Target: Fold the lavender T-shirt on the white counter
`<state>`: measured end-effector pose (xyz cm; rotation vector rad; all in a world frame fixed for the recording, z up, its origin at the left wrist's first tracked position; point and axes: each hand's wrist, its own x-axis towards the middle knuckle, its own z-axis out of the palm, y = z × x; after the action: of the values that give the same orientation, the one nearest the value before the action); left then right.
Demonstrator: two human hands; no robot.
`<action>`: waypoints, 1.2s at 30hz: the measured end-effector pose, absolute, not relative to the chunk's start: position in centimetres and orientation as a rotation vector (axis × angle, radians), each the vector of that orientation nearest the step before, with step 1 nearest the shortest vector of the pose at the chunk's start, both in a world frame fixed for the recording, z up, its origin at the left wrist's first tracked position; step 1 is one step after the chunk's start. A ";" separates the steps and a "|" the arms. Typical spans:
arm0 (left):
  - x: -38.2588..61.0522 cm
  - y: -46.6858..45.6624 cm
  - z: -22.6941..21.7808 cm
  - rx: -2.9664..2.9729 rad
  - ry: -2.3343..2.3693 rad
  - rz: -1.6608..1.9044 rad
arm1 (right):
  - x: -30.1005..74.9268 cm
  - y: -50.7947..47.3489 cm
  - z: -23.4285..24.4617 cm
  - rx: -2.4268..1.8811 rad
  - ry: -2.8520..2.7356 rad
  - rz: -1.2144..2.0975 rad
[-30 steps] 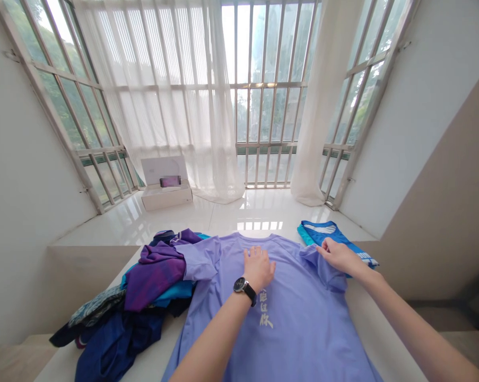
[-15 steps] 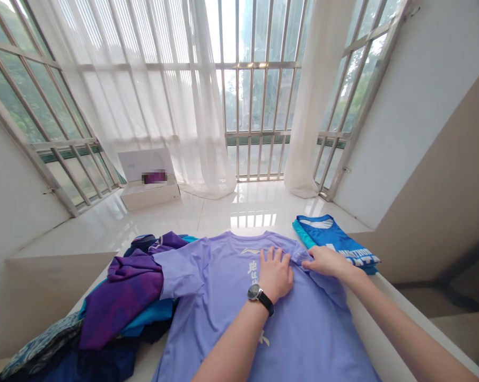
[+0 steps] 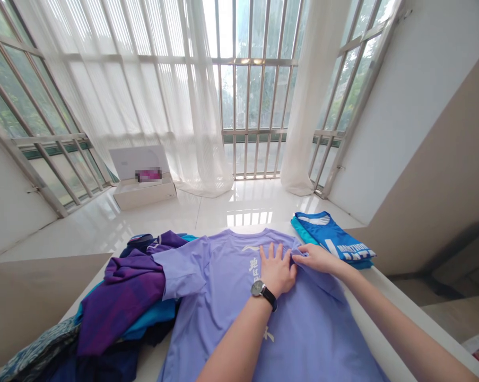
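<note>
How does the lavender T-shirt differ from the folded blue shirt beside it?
The pale lavender short-sleeved T-shirt lies spread out, while the bright blue folded shirt sits in a compact stack. The left hand lies flat on the T-shirt and the right hand pinches its fabric; neither touches the blue shirt. Both carry pale lettering.

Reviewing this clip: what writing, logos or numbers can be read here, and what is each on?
"MARATHON" (probable), white capitals on the folded blue shirt; the line below is cut off by the fold.
"跑", top pale character on the lavender T-shirt; those below are unreadable.
Pale logo above it, no readable letters.
Watch dial: too small to read.
White box: nothing readable.
</note>
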<state>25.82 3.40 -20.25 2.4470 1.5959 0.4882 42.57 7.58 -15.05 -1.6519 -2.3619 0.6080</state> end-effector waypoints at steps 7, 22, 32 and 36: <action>25.8 3.4 -20.5 2.448 1.595 0.528 | 43.1 7.5 -12.4 -1.688 -2.314 0.579; 25.9 3.6 -20.3 2.365 1.619 0.521 | 50.2 6.7 -8.1 -1.998 -1.865 0.241; 26.2 4.2 -19.3 2.350 1.601 0.332 | 47.5 4.8 -8.5 -2.181 -2.006 0.006; 26.3 4.6 -19.1 2.357 1.626 0.344 | 43.7 5.2 -8.8 -2.010 -2.022 0.238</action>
<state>26.30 4.56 -19.13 2.3569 1.6257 0.3437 43.73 5.15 -8.80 -2.0102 -2.0220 0.2383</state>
